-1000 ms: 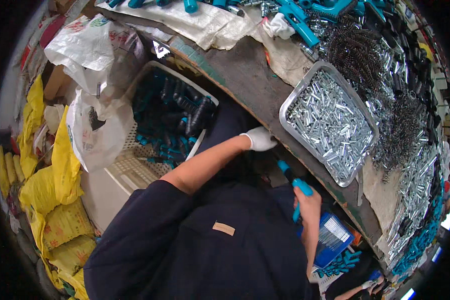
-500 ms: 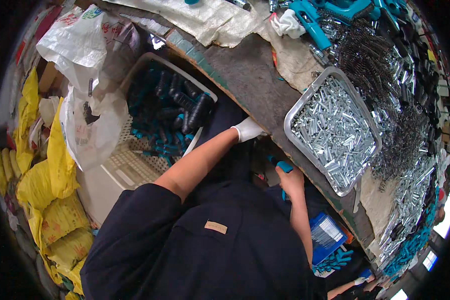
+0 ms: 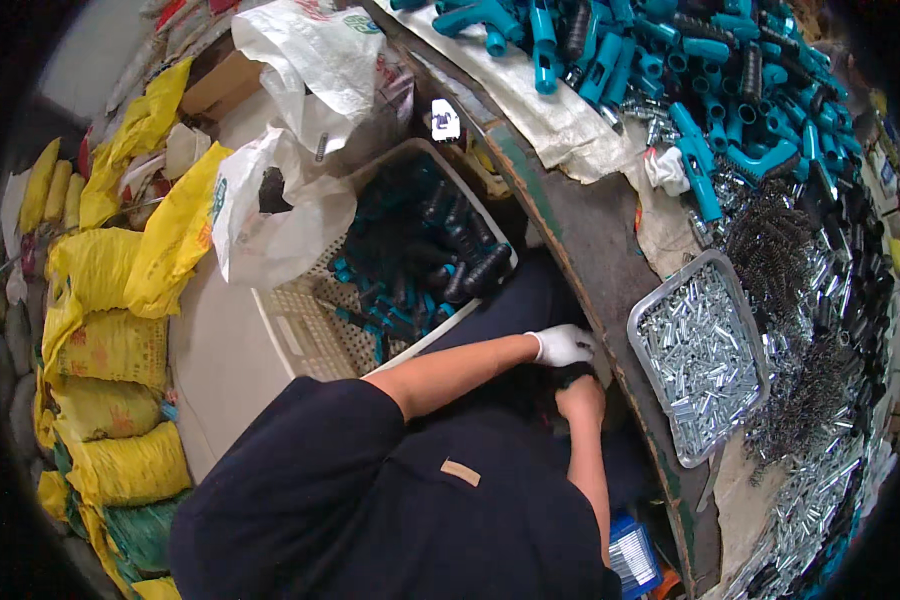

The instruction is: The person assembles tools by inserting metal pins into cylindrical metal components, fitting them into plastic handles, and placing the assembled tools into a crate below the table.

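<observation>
My left hand (image 3: 563, 345) wears a white glove and reaches across my lap to the front edge of the wooden bench (image 3: 580, 230). My bare right hand (image 3: 581, 399) sits right below it, closed around a small dark part (image 3: 572, 375). The gloved fingers curl against that same part; whether they grip it is not visible. Both hands are low, in shadow under the bench edge, just left of a metal tray (image 3: 638, 330) full of short silver tubes.
A white perforated basket (image 3: 300, 340) of teal and black handles stands to my left. Teal handles (image 3: 610, 50), dark springs (image 3: 780, 260) and loose silver tubes (image 3: 820, 490) cover the bench. White plastic bags (image 3: 280, 220) and yellow sacks (image 3: 110, 350) lie on the floor. A blue box (image 3: 630, 555) is near my right elbow.
My right hand, which held a teal piece out to the right, has drawn in under the gloved left hand. The view has shifted, showing more of the bench top.
</observation>
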Motion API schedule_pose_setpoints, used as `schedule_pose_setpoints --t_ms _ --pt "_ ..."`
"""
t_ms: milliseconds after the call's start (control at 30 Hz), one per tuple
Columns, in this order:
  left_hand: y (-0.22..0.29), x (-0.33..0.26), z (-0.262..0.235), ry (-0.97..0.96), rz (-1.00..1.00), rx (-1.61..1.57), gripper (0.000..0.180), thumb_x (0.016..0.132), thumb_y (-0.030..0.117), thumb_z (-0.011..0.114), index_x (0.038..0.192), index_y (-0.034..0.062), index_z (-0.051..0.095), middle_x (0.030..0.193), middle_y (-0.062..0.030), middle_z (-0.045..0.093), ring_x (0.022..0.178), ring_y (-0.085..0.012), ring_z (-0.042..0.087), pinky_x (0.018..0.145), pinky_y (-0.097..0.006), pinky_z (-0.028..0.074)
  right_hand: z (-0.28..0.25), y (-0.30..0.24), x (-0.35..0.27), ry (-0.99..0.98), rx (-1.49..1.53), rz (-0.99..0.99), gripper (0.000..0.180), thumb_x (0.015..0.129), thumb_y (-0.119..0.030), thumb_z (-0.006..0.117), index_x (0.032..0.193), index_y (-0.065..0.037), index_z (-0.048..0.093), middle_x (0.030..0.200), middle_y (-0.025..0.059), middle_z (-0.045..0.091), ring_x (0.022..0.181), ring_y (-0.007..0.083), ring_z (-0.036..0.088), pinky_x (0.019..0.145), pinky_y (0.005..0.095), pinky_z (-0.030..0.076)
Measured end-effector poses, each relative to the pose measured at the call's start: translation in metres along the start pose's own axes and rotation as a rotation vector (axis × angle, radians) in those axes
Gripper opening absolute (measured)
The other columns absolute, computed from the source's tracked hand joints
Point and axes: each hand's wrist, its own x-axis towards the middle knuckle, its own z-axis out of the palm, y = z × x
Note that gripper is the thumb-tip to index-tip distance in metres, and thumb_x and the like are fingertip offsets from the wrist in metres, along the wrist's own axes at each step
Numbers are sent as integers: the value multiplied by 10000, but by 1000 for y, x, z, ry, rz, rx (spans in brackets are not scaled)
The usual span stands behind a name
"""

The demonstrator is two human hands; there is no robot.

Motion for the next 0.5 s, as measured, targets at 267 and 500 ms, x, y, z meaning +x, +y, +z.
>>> schedule_pose_setpoints --t_ms 267,500 --pt "42 -32 30 -19 168 49 375 926 302 504 1127 24 658 1151 -214 643 1070 -375 600 952 -408 456 41 39 21 177 199 -280 548 836 -314 646 1337 -122 534 1360 160 539 1256 326 515 1002 419 457" --pt "30 -17 59 -5 -156 99 623 917 517 423 1130 -22 652 1181 -287 604 1121 -425 567 991 -449 419 46 40 19 103 211 -32 581 811 -373 641 1332 -138 539 1334 214 540 1226 359 529 990 424 463"
